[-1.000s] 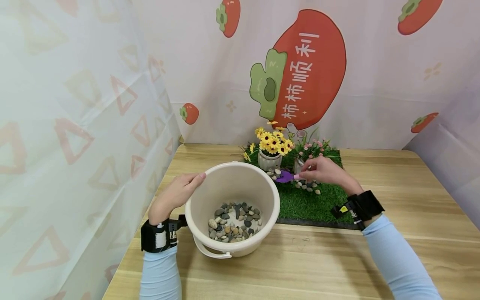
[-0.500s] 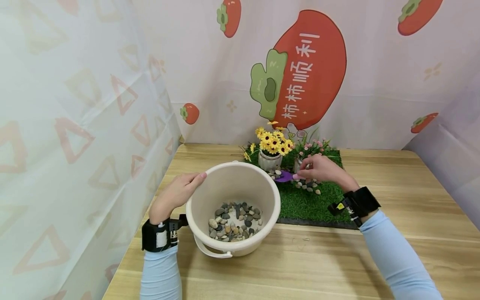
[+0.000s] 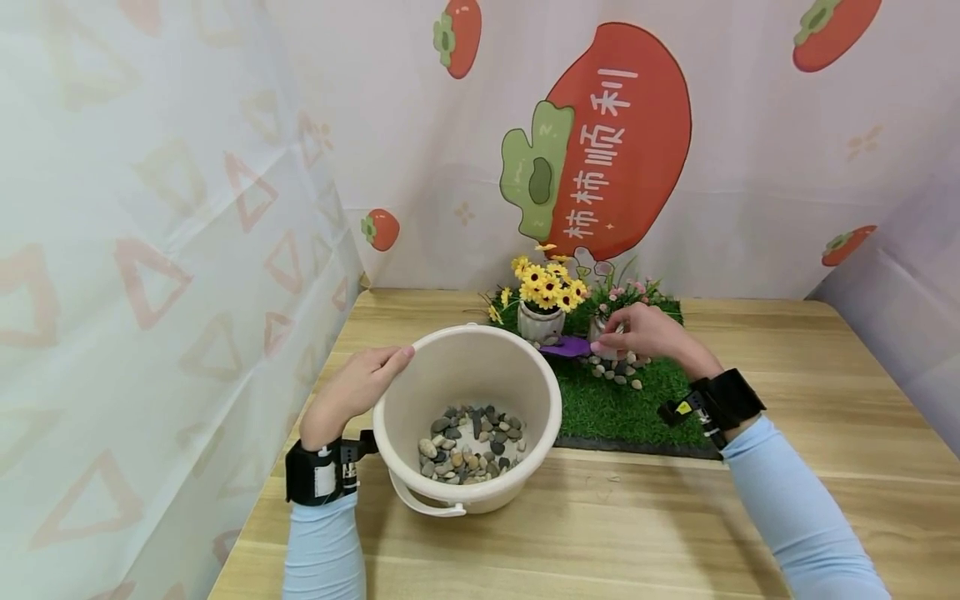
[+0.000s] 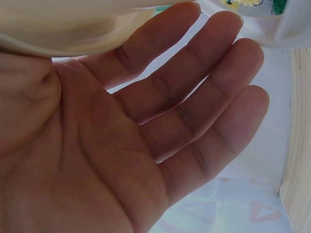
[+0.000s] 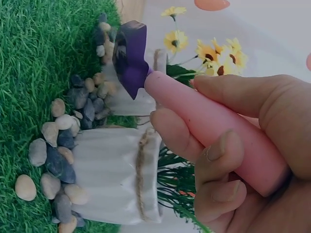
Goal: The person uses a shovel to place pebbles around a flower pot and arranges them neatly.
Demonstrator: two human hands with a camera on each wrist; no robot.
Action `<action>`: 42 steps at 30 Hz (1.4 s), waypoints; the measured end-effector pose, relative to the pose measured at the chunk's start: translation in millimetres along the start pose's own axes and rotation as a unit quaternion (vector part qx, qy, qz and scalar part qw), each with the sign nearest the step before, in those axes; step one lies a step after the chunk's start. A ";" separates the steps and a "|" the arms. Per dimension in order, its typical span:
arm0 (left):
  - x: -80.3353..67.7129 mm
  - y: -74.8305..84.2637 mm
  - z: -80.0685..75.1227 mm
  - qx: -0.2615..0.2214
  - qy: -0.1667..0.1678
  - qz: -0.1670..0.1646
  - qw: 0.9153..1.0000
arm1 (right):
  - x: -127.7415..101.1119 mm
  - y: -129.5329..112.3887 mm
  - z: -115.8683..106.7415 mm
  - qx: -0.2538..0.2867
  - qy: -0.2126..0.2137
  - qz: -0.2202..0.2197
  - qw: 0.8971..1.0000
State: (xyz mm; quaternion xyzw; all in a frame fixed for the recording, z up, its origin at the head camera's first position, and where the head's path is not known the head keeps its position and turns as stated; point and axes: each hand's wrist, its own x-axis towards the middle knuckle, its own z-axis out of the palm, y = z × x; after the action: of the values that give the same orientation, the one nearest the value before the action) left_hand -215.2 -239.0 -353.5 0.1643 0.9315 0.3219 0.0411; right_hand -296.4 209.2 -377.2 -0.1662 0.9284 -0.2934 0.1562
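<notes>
My left hand (image 3: pixel 358 383) grips the rim of a cream bucket (image 3: pixel 468 362), the thumb lying over the edge; its fingers (image 4: pixel 194 111) stretch out along the outside wall. Grey and tan pebbles (image 3: pixel 450 467) cover much of the bucket's floor. In my right hand (image 3: pixel 647 332) I hold a small garden trowel with a pink handle (image 5: pixel 214 131) and a purple blade (image 3: pixel 568 347). The blade is raised above the turf, in front of the yellow-flower pot (image 3: pixel 540 325). Below and beside it, more pebbles (image 5: pixel 60 162) lie along the bases of the white pots.
A mat of artificial grass (image 3: pixel 622 417) lies at the back of the wooden table (image 3: pixel 645 533). A second pot (image 5: pixel 112 174) with pink flowers (image 3: pixel 626 292) stands behind my right hand. A printed cloth hangs behind and to the left.
The trowel's blade has lifted and turned, now overlapping the pebbles by the yellow-flower pot. My right hand has risen slightly. The left hand and bucket have stayed in place.
</notes>
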 end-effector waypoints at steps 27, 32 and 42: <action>0.2 0.5 2.4 0.001 -0.003 0.002 1.000 | -45.9 -26.4 -38.8 -0.040 0.044 -0.009 0.998; -0.8 -0.6 1.2 0.006 -0.003 0.005 1.000 | -50.6 -31.3 -42.9 -0.041 0.055 -0.018 0.997; -2.8 -0.6 1.8 0.002 -0.006 0.007 1.000 | -63.8 -36.7 -52.2 -0.033 0.058 -0.033 0.997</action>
State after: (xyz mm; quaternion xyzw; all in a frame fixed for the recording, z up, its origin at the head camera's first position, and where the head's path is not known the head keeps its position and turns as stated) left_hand -212.5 -239.3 -355.4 0.1725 0.9309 0.3189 0.0444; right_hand -251.5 232.1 -302.4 -0.1842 0.9390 -0.2770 0.0869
